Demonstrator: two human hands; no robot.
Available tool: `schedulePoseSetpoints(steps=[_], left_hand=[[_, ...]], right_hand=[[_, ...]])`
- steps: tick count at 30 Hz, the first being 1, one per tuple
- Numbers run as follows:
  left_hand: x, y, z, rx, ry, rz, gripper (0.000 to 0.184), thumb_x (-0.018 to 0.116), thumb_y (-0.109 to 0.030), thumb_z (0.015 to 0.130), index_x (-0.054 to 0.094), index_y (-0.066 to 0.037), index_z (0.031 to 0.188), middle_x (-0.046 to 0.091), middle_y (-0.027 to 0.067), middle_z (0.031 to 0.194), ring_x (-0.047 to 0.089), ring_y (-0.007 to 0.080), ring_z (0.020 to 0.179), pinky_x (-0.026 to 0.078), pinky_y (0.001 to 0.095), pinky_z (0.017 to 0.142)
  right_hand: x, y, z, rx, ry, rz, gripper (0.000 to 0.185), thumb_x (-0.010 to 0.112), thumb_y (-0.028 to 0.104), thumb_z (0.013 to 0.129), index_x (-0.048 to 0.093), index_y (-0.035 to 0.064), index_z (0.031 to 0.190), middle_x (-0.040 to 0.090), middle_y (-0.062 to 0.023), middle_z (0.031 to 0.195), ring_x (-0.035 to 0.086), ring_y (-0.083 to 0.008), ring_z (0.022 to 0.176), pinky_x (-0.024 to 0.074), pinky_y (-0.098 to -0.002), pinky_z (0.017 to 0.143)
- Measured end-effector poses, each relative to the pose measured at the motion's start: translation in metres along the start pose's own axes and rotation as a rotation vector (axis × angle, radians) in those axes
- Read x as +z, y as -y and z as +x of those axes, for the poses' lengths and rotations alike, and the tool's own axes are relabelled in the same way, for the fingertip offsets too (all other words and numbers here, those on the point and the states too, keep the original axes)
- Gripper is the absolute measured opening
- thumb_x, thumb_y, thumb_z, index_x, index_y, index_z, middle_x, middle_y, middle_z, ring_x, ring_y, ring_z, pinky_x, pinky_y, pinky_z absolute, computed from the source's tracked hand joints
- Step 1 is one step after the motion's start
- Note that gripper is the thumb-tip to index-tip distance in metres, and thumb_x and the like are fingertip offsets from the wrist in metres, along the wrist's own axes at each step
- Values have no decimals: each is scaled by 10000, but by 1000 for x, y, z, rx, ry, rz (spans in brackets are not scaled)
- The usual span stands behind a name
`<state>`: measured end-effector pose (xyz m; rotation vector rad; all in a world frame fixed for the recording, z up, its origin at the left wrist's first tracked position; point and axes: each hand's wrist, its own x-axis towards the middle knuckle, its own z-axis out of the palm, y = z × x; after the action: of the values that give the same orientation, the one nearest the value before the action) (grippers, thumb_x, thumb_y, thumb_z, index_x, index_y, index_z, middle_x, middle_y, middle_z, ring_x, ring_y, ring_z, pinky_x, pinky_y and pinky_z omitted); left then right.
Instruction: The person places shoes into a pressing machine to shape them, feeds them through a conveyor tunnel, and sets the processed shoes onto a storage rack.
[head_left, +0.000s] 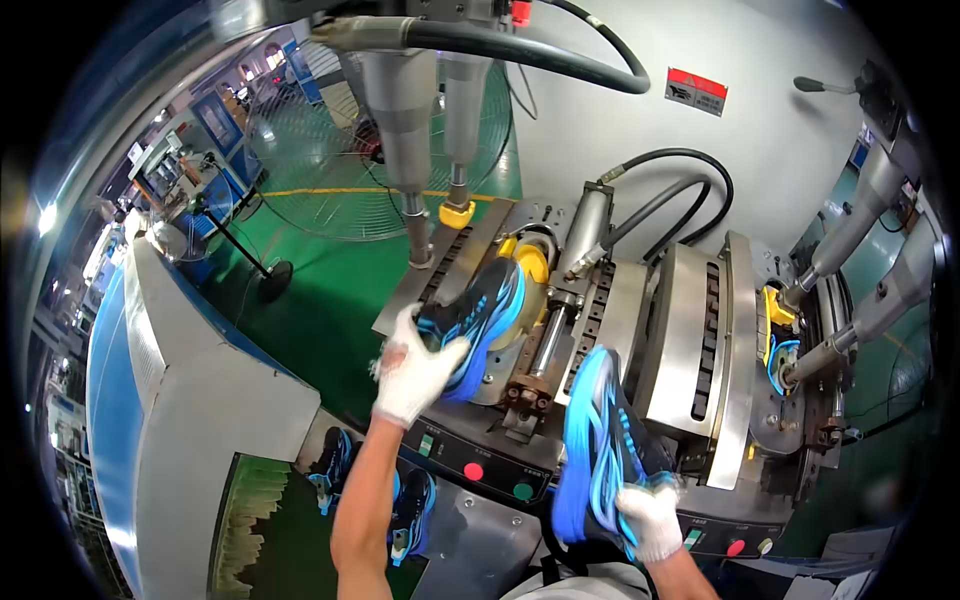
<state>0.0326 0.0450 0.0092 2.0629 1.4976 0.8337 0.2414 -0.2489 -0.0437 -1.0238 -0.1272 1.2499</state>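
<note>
My left hand (408, 375), in a white knit glove with a dark stain, is closed around a black running shoe (492, 312) with a blue sole. That shoe is tilted over the left station of a metal press, beside its yellow pad (533, 262). In my right hand (652, 520), also gloved, is a second blue-and-black running shoe (592, 440). Its toe points up and its sole faces left, in front of the press; my fingers grip the heel end. Part of a blue-trimmed shoe (783, 365) shows under the rod at the right station.
Metal press cylinders (398, 120) hang above the left station. The front panel carries a red button (473, 471) and a green button (523, 491). More running shoes (410, 512) sit low at left, near a grey-white machine housing (220, 400). A large wire-guard fan (330, 160) stands behind.
</note>
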Motion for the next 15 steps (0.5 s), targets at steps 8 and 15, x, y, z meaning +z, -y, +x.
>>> schedulePoseSetpoints(steps=[8, 15], left_hand=[[-64, 120, -288, -500, 192, -133, 836, 907, -325, 618, 553, 31, 1286, 699, 186, 1124, 666, 274, 1071, 519, 389, 966], [4, 164, -428, -757, 94, 59, 780, 882, -278, 704, 565, -91, 1391, 699, 160, 1231, 659, 341, 1169, 495, 445, 1022]], right_hand=[[187, -15, 272, -22, 25, -265, 298, 722, -29, 743, 610, 103, 985, 631, -62, 865, 616, -221, 713, 529, -385, 611], [140, -93, 482, -630, -106, -2482, 185, 612, 284, 892, 765, 194, 943, 761, -63, 999, 718, -215, 844, 563, -431, 725]])
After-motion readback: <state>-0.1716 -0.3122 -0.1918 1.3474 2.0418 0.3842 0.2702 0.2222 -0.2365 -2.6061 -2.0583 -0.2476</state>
